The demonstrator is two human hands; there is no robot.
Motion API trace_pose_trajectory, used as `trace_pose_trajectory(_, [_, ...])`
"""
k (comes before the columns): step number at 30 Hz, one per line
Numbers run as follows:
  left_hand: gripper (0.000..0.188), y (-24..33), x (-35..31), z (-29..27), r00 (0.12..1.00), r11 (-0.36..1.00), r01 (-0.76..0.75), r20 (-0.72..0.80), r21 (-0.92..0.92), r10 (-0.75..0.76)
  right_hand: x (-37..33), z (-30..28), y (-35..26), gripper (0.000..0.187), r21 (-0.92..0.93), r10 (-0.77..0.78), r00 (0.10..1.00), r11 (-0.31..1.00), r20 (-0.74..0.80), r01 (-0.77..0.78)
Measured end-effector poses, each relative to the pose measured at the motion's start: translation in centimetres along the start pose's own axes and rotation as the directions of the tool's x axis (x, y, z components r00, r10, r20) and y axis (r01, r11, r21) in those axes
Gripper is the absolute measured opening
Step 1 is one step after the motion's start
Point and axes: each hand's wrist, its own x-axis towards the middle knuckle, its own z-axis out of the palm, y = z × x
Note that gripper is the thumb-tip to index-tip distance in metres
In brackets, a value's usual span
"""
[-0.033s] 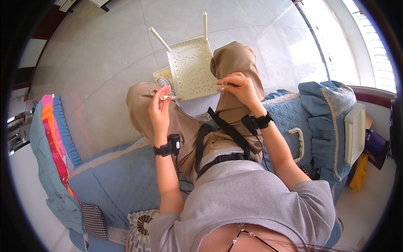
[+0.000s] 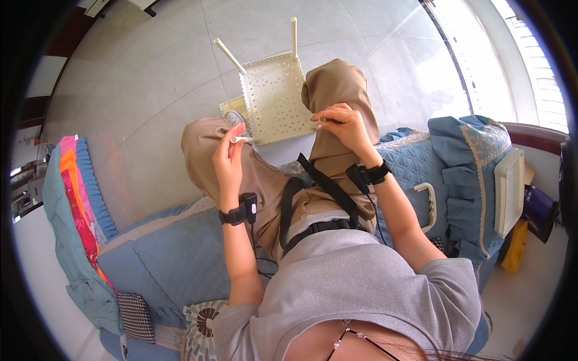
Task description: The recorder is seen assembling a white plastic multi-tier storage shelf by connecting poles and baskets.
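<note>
Between my knees sits a cream plastic tray point(image 2: 274, 99) with a perforated base and scalloped rim. Two white tubes, a far-left tube point(image 2: 229, 55) and a far-right tube point(image 2: 294, 37), rise from its far corners. My left hand point(image 2: 229, 155) is closed around a white tube point(image 2: 244, 139) near the tray's near-left corner. By the near-right corner, the fingers of my right hand point(image 2: 344, 125) pinch another white tube point(image 2: 323, 120), seen mostly end-on. My fingers hide part of both held tubes, and I cannot tell how firmly they sit in the corners.
I sit on a blue quilted sofa point(image 2: 162, 259). On its right lie a white curved handle piece point(image 2: 428, 207) and, standing on edge, more white trays point(image 2: 509, 192). A yellowish flat piece point(image 2: 232, 108) lies under my shoe point(image 2: 233, 118). Cushions and folded fabric are at left.
</note>
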Motion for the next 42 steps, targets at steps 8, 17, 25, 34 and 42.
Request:
trace_pose_trajectory(8, [0.016, 0.3, -0.5, 0.1, 0.989, 0.996, 0.085, -0.119, 0.012, -0.083, 0.1, 0.0, -0.1, 0.020, -0.012, -0.020, 1.000, 1.000, 0.006, 0.020])
trace_pose_trajectory(17, [0.022, 0.1, 0.1, -0.1, 0.997, 1.000, 0.001, -0.079, -0.008, -0.001, 0.0, 0.0, 0.0, 0.021, -0.008, 0.005, 1.000, 1.000, -0.003, -0.005])
trace_pose_trajectory(25, [0.018, -0.3, -0.7, -0.7, 0.999, 0.994, 0.041, -0.035, 0.106, -0.038, 0.0, 0.1, -0.1, 0.020, -0.012, -0.006, 1.000, 1.000, 0.006, 0.006])
trace_pose_trajectory(34, [0.011, 2.2, 0.4, 0.3, 0.986, 0.999, -0.025, -0.168, -0.040, 0.018, 0.1, 0.1, -0.4, 0.017, 0.012, 0.054, 0.999, 0.998, -0.001, -0.054])
trace_pose_trajectory(42, [0.015, 6.4, 0.3, -1.5, 0.943, 0.936, -0.285, -0.237, -0.207, 0.235, 1.0, -1.8, -5.6, 0.039, 0.121, 0.002, 1.000, 0.993, 0.026, -0.005])
